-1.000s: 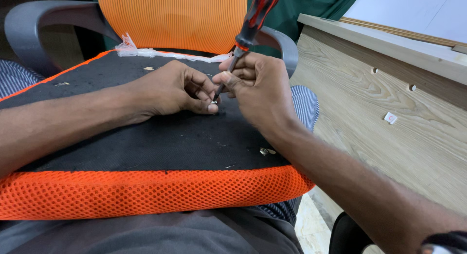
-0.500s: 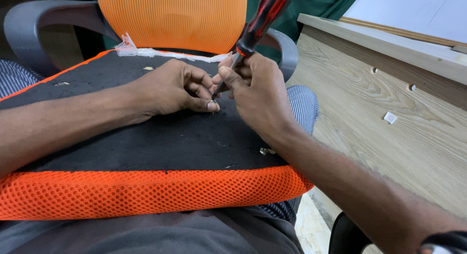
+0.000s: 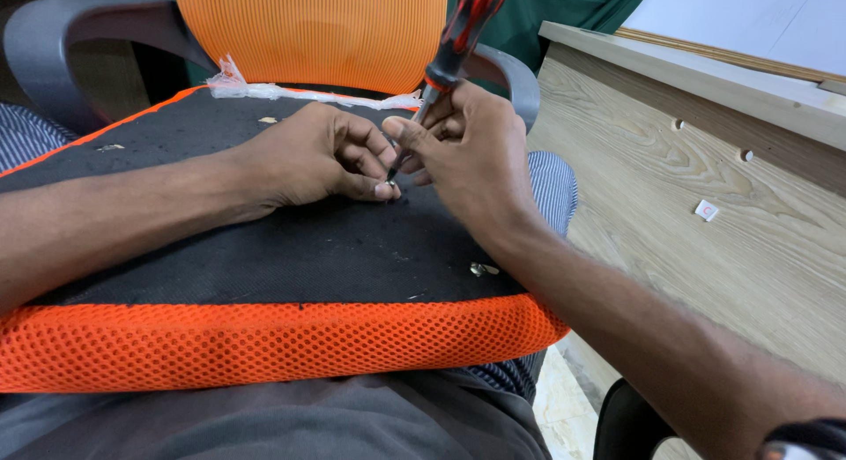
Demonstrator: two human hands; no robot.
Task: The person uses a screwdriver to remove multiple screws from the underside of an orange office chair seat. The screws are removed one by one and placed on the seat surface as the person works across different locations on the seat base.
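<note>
I'm seeing one red-and-black screwdriver (image 3: 451, 50) being clenched in my right hand (image 3: 467, 152), while my left hand (image 3: 317, 156) is pinching one small silvery screw (image 3: 390, 186) on the black seat underside (image 3: 264, 248).

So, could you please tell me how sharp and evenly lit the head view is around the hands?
Head view: light is soft and even, with no glare; the left hand, right hand and black seat underside are sharp; the screwdriver handle is slightly blurred at the top edge; the wooden panel bends a little toward the frame's edge.
</note>
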